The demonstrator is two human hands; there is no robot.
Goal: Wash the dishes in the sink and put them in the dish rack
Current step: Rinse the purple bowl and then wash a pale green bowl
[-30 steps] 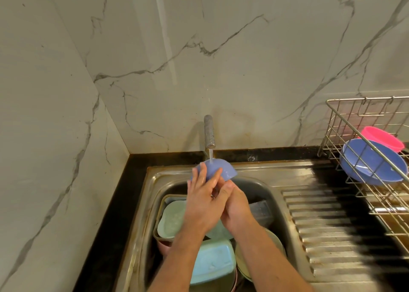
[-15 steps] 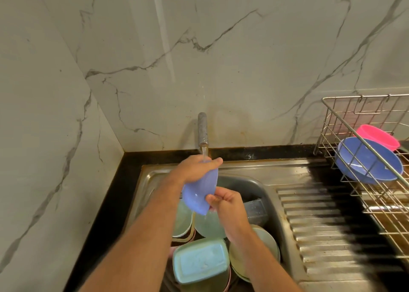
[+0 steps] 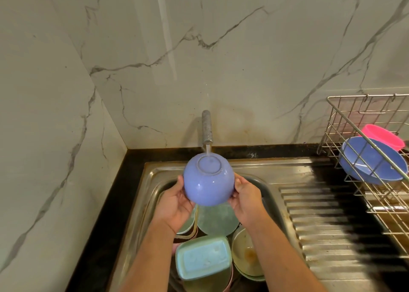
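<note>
The steel sink [image 3: 152, 170] fills the lower middle, its ribbed drainboard [image 3: 321, 225] running to the right under a wire dish rack [image 3: 363, 114] that holds a blue bowl [image 3: 371, 161] and a pink bowl [image 3: 385, 137]. Over the basin a blue bowl in hand [image 3: 208, 181] is turned base-up under the tap [image 3: 207, 127], water striking its foot ring. The left hand [image 3: 174, 203] cups its left side and the right hand [image 3: 245, 201] its right, fingers curled round under the rim, mostly hidden. Below lie a pale green plate [image 3: 218, 221], a teal lidded container [image 3: 203, 256] and a stained bowl [image 3: 245, 254].
</note>
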